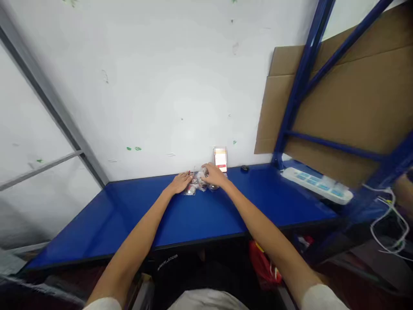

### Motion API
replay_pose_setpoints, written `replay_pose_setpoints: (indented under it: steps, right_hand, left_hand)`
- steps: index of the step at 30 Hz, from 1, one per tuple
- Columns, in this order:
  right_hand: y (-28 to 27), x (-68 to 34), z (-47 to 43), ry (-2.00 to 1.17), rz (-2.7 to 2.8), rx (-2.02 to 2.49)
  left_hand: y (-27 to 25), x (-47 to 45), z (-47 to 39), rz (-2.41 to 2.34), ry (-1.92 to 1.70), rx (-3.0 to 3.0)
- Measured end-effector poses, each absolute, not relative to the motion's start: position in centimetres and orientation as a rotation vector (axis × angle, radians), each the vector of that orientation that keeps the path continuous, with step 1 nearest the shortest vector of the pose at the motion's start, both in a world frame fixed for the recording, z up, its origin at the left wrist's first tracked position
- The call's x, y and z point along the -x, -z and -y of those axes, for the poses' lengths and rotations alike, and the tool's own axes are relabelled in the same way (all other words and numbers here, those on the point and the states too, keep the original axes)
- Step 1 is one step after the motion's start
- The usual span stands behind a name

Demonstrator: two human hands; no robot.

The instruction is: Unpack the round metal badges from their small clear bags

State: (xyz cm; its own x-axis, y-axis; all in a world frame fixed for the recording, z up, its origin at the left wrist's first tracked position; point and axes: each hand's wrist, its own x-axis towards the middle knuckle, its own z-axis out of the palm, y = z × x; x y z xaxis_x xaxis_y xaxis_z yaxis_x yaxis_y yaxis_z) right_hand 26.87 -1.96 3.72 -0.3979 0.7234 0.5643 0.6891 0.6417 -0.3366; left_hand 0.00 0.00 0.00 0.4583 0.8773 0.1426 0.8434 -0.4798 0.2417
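The bench (pixel 200 219) leaves passage over its left end and along the front edge between the forearms (pixel 138 232). Midway along the back edge, plastic packets (pixel 190 190) and an upright phone (pixel 220 157) block the way; a power strip (pixel 316 184) obstructs the right end.

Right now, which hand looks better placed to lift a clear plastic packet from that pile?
Probably the right hand: its thumb and fingers curve about some plastic packets, though whether it grips one is unclear. The left hand lies flatter, at the pile's left side.
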Motion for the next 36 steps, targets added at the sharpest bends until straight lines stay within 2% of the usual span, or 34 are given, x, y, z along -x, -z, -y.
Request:
replay_pose_setpoints:
  steps: [7, 11, 17, 25, 29, 33, 36]
  right_hand:
    - [-3.9, -26.8, 2.4, -0.015, 2.159, 1.061]
    - [-4.2, -26.7, 2.8, -0.041, 2.17, 1.044]
    - [-4.3, -26.0, 3.7, -0.142, 2.093, 0.972]
    - [-3.3, -25.5, 4.0, -0.172, 2.096, 0.932]
    - [-3.1, -25.6, 3.8, -0.246, 2.099, 0.883]
    - [-3.0, -25.5, 3.6, -0.315, 2.093, 0.836]
    - [-3.1, -25.4, 3.6, -0.33, 2.077, 0.807]
  left_hand:
    - [0.0, 1.3, 0.4, -1.503, -0.643, -2.437]
    - [-1.8, 2.8, 1.3, -1.481, -1.079, -2.338]
    - [-4.6, 0.9, 3.7, -1.238, -1.645, -1.809]
    - [-5.4, -1.3, 5.5, -0.95, -1.372, -1.681]
    - [-5.9, -1.8, 6.0, -0.937, -1.383, -1.725]
    - [-6.5, -1.4, 6.3, -1.063, -1.542, -1.589]
    - [-6.8, -0.9, 6.4, -1.033, -1.487, -1.617]
